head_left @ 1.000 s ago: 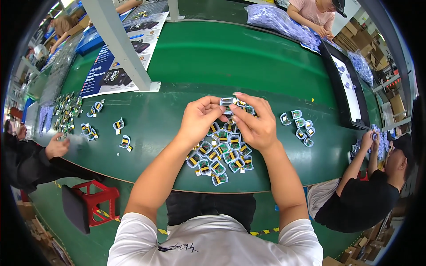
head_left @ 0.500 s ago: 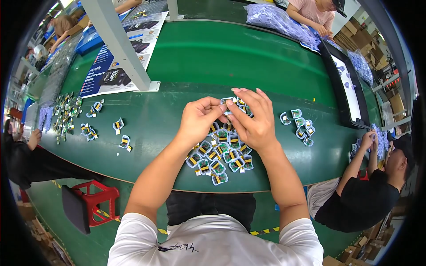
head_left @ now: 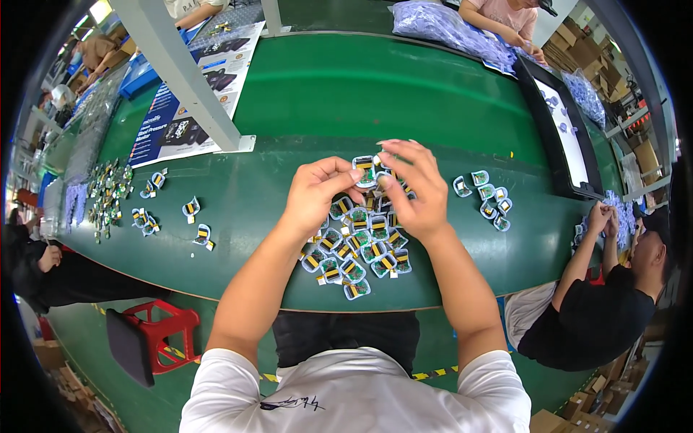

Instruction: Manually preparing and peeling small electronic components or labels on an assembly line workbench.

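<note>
My left hand [head_left: 315,190] pinches a small pale-blue plastic housing [head_left: 365,166] between thumb and fingers. Inside that housing a green circuit board and a yellow-and-black part show. Just to its right, my right hand [head_left: 419,189] is raised with thumb and fingers apart, and I see nothing gripped in it. Some of the pieces behind the right fingers are partly hidden. Below both hands, a heap of similar housings with boards [head_left: 354,249] lies on the green table [head_left: 462,260], reaching toward its near edge.
Loose housings [head_left: 191,209] lie to the left, beside a spread of small circuit boards [head_left: 108,195]. Another group [head_left: 494,195] sits right. A grey post [head_left: 180,72] stands on a printed sheet [head_left: 155,133]. A black tray [head_left: 559,130] is far right. Co-workers sit around; a red stool [head_left: 162,335] stands left.
My right hand's fingers have come away from the housing and spread. My left hand keeps hold of it, and its board now shows more plainly.
</note>
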Available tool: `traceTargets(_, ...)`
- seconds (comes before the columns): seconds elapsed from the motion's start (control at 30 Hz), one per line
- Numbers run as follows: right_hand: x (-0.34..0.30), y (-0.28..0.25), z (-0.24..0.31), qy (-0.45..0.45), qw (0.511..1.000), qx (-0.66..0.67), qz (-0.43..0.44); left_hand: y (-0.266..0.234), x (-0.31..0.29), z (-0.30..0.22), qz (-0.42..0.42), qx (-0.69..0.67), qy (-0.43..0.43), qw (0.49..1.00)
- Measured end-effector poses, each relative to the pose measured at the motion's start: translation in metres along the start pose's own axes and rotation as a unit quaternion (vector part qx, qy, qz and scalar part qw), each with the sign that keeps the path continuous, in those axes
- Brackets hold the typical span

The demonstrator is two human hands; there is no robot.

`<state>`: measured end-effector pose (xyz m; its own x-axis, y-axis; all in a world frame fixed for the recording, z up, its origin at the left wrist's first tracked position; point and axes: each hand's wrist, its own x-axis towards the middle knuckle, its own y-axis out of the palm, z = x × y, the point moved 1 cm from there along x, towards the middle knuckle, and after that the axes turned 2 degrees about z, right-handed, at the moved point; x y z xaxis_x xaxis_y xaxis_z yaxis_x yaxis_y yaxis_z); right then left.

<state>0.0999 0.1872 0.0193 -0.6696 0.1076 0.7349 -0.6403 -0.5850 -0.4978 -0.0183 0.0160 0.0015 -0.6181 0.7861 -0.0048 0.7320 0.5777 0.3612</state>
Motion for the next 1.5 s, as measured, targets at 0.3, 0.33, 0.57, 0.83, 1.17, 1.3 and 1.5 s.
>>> traceTargets(0.3, 0.0, -0.004, -0.011, 0.098, 0.983, 0.115, 0.103, 0.009, -0.002, 0.007, -0.003, 0.143, 0.093, 0.985)
traceTargets(0.33, -0.001, -0.007, -0.013, 0.102, 0.983, 0.114, 0.101, 0.008, -0.003, 0.005, 0.0, 0.143, 0.089, 0.986)
traceTargets(0.57, -0.002, -0.013, -0.019, 0.123, 0.975, 0.119, 0.141, 0.006, -0.006, -0.008, 0.052, 0.239, 0.032, 0.969)
traceTargets(0.83, -0.001, -0.014, -0.018, 0.107, 0.975, 0.125, 0.147, 0.005, -0.008, -0.005, 0.05, 0.21, 0.03, 0.976)
traceTargets(1.17, -0.008, 0.001, -0.011, 0.119, 0.983, 0.101, 0.099, -0.002, 0.001, 0.006, 0.01, 0.089, 0.004, 0.996)
traceTargets(1.3, 0.003, -0.006, 0.002, -0.005, 0.994, -0.082, 0.071, -0.006, 0.0, 0.007, -0.002, 0.085, -0.003, 0.996)
traceTargets(1.5, 0.012, -0.005, 0.006, -0.064, 0.986, -0.074, 0.136, -0.004, -0.001, -0.001, 0.034, 0.159, -0.058, 0.985)
